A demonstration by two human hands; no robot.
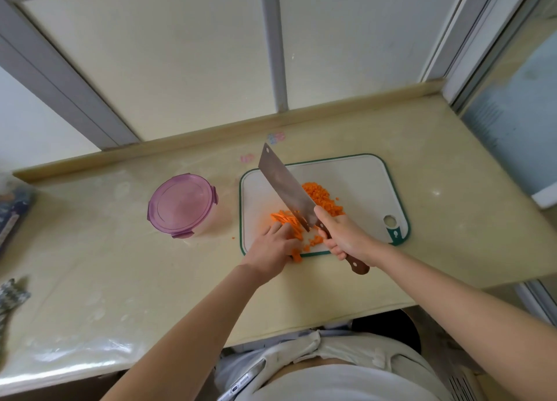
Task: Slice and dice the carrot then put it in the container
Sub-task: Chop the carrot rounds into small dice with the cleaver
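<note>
Orange carrot strips [284,219] sit gripped under curled left fingers [278,231], while right fingers [331,244] clasp the cleaver [284,186].

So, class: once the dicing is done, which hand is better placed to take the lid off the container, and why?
Probably the left hand: it lies nearer the lidded container, left of the board, and only steadies carrot strips. The right hand grips the cleaver.

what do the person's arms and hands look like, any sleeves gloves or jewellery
The left arm and right arm are bare to the frame edge, no sleeves in view. The left hand and right hand wear no gloves; no watch, ring or bracelet shows.
</note>
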